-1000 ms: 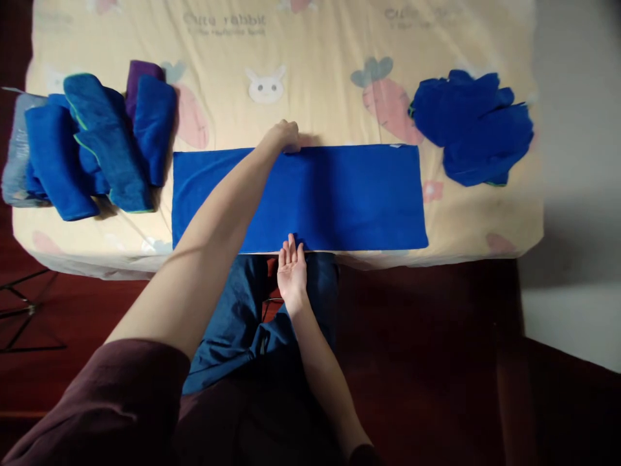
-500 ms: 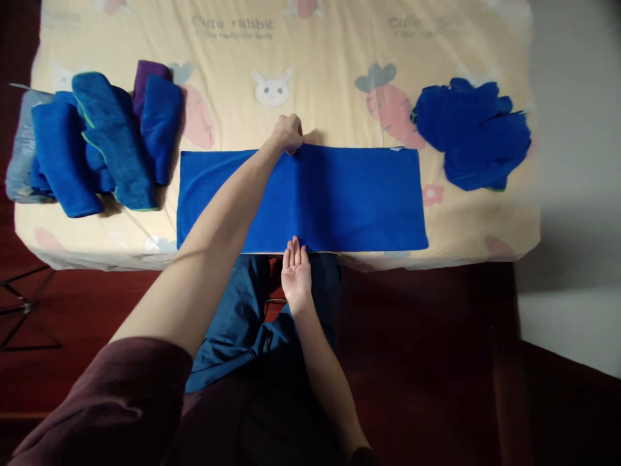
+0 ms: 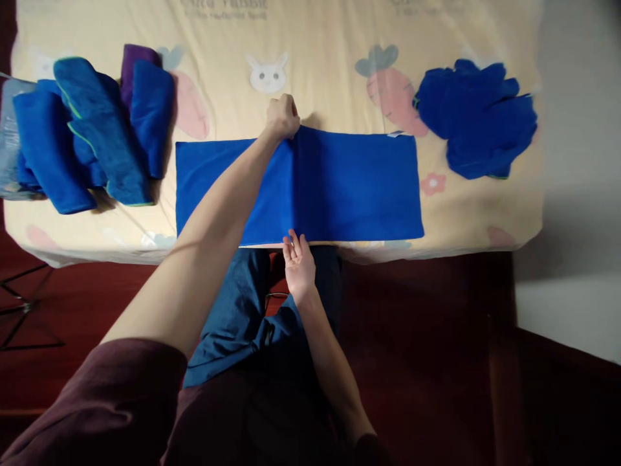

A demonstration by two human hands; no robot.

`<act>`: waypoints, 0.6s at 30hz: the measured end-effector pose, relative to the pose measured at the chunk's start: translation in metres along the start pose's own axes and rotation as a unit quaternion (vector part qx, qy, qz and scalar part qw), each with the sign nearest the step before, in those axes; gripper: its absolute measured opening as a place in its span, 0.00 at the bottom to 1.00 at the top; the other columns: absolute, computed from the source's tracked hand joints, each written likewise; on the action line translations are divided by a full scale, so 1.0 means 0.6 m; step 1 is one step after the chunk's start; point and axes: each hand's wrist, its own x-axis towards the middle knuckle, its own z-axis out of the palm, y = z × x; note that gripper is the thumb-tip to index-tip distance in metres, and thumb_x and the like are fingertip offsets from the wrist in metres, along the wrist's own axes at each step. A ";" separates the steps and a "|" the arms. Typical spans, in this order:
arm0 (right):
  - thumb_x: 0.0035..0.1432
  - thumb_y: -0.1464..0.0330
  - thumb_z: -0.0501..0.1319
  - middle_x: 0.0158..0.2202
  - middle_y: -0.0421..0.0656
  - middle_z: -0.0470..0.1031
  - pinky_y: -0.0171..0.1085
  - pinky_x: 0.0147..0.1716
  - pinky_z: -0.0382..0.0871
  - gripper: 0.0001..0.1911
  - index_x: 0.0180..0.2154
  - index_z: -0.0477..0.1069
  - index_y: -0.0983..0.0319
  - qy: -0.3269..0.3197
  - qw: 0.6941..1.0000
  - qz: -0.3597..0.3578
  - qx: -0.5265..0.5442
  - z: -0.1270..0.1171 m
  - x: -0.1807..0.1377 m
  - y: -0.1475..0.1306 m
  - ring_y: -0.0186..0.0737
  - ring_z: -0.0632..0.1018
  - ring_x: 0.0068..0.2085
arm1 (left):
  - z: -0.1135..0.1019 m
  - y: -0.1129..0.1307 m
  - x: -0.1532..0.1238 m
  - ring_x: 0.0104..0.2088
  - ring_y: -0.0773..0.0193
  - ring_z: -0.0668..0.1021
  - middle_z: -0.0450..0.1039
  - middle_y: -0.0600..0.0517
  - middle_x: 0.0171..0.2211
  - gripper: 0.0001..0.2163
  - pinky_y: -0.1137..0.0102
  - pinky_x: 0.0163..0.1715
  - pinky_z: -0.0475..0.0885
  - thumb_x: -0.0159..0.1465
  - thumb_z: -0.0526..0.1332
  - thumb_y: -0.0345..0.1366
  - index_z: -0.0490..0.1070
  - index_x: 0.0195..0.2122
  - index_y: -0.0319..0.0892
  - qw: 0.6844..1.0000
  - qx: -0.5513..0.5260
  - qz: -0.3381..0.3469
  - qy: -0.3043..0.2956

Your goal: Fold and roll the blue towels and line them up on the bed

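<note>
Blue and teal rolls (image 3: 107, 136) lie bunched at the upper left of the frame, mostly slanting down to the right, on a pale printed sheet (image 3: 325, 71). Right of them, at upper centre, the left hand (image 3: 284, 116) is clenched, fingers pinching the far edge of the blue cloth (image 3: 363, 184). The cloth lies across the middle of the frame, its long axis running left to right, its short ends facing left and right; a raised crease crosses it between the hands, and a white tag sits at its upper right corner. At centre, the right hand (image 3: 299, 266) is palm up and unclenched, fingers parted and slightly bent, tips at the near edge. A blue heap (image 3: 478, 123) lies upper right.
</note>
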 end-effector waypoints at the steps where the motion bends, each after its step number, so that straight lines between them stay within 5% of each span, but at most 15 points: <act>1: 0.67 0.58 0.62 0.44 0.44 0.81 0.41 0.54 0.78 0.12 0.40 0.76 0.60 0.015 0.999 -0.017 -0.029 -0.001 -0.005 0.000 0.38 0.81 0.46 | -0.004 0.002 -0.003 0.34 0.70 0.75 0.69 0.54 0.31 0.06 0.70 0.40 0.69 0.68 0.61 0.26 0.73 0.45 0.37 1.000 -0.006 0.000 0.004; 5: 0.59 0.49 0.67 0.29 0.38 0.72 0.35 0.37 0.75 0.22 0.29 0.70 0.61 0.065 0.975 -0.148 -0.152 -0.010 -0.028 0.010 0.34 0.75 0.33 | -0.025 0.016 -0.018 0.32 0.73 0.74 0.71 0.53 0.31 0.08 0.69 0.42 0.67 0.69 0.61 0.27 0.73 0.48 0.36 0.998 -0.055 0.007 0.004; 10: 0.61 0.46 0.62 0.28 0.40 0.72 0.35 0.37 0.73 0.26 0.26 0.69 0.61 0.099 0.916 -0.304 -0.241 -0.014 -0.058 0.004 0.36 0.76 0.33 | -0.059 0.031 -0.029 0.33 0.62 0.78 0.76 0.47 0.35 0.09 0.63 0.42 0.71 0.62 0.67 0.29 0.75 0.44 0.40 0.990 -0.135 0.033 0.021; 18: 0.60 0.45 0.62 0.33 0.48 0.80 0.41 0.37 0.80 0.27 0.39 0.74 0.64 0.132 0.851 -0.457 -0.223 0.004 -0.085 -0.088 0.43 0.80 0.33 | -0.188 0.079 -0.099 0.31 0.58 0.81 0.73 0.49 0.28 0.06 0.60 0.39 0.78 0.62 0.68 0.29 0.73 0.39 0.36 0.961 -0.262 0.072 0.043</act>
